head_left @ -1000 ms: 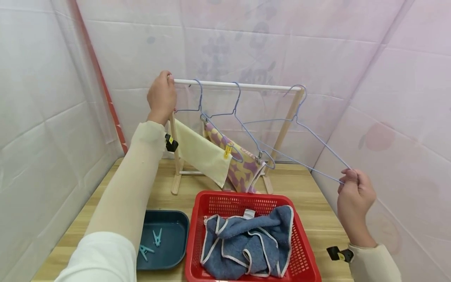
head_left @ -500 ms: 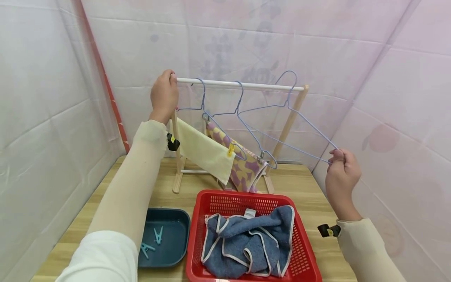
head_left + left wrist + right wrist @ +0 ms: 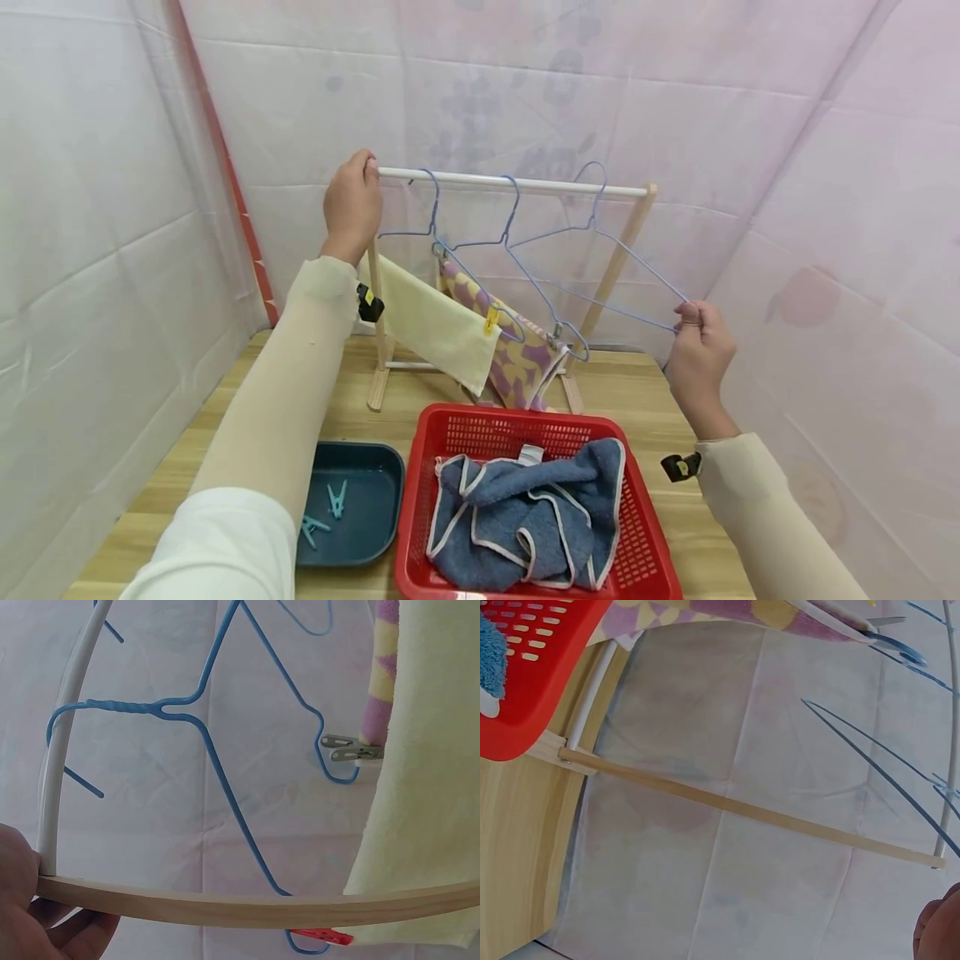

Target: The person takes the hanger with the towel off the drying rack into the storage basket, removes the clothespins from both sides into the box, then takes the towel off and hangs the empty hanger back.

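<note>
My left hand point(image 3: 352, 207) grips the top left corner of a small clothes rack point(image 3: 555, 184). In the left wrist view its fingers curl around where the white rod meets the wooden upright point(image 3: 225, 904). On the right, my right hand point(image 3: 701, 362) pinches the end of a blue wire hanger point(image 3: 593, 222), tilted with that end low. The hook crosses the rod; whether it rests there I cannot tell. Two other hangers hang from the rod, bearing a pale yellow cloth point(image 3: 427, 312) and a purple-yellow patterned cloth point(image 3: 517, 367). A yellow clip point(image 3: 492, 318) holds the yellow cloth.
In front of the rack stands a red basket point(image 3: 408, 508) containing a crumpled blue towel point(image 3: 510, 533) with white edging. Left of it, a dark teal tray point(image 3: 365, 546) holds turquoise clothespins point(image 3: 337, 500). White sheeting point(image 3: 825, 208) surrounds the wooden table point(image 3: 645, 383).
My right hand has moved left and up, and the hanger's hook has shifted left along the rod. My left hand keeps its hold on the rack corner.
</note>
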Demonstrator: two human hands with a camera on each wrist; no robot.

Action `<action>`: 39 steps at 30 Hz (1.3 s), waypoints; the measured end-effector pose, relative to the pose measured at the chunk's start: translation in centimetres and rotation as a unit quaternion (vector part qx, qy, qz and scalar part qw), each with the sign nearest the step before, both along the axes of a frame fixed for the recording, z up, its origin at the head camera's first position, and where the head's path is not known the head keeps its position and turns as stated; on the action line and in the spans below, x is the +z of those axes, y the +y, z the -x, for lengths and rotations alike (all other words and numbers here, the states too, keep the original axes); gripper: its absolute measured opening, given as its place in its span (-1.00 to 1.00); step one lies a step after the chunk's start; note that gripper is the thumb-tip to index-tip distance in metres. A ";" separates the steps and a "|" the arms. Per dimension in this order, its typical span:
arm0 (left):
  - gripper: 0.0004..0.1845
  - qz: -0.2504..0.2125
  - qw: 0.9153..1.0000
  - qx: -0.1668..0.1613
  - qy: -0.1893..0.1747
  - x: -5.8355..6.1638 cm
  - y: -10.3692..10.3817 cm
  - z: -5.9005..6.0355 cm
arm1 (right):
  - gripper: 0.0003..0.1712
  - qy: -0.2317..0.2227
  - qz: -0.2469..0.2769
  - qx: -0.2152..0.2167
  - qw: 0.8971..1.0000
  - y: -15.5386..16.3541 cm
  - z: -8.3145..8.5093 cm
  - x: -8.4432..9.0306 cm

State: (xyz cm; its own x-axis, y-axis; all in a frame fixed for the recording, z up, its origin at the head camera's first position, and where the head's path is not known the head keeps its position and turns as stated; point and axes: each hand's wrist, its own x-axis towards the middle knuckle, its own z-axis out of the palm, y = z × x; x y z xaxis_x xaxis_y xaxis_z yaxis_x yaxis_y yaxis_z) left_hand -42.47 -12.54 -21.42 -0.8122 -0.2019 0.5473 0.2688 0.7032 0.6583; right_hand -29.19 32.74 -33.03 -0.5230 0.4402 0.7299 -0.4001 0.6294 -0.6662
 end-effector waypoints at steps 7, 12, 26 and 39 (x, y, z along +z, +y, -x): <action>-0.56 -0.009 1.000 0.000 0.000 -0.3 -0.1 0.0 | -0.63 0.003 -0.032 0.003 0.999 -0.2 0.7 -1.2; -0.57 -0.006 1.000 -0.003 0.005 -0.3 0.0 0.0 | -0.65 -0.002 -0.052 0.004 0.999 -0.1 0.7 -2.2; -0.56 0.006 1.000 -0.002 0.021 -0.2 -0.9 -1.0 | -0.50 -0.120 -0.102 -0.009 0.987 0.0 -0.1 -4.0; -0.57 0.002 1.000 -0.003 0.017 -0.1 -0.6 -1.0 | -0.54 -0.086 -0.149 -0.015 0.985 -0.1 -1.3 -4.4</action>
State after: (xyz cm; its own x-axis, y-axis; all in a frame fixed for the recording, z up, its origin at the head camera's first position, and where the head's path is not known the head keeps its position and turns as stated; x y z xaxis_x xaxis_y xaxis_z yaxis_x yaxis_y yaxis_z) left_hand -41.47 -13.13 -21.48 -0.7939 -0.1940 0.5763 0.2960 0.7046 0.6449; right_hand -27.84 32.69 -37.45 -0.6400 0.2365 0.7311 -0.2768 0.8166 -0.5065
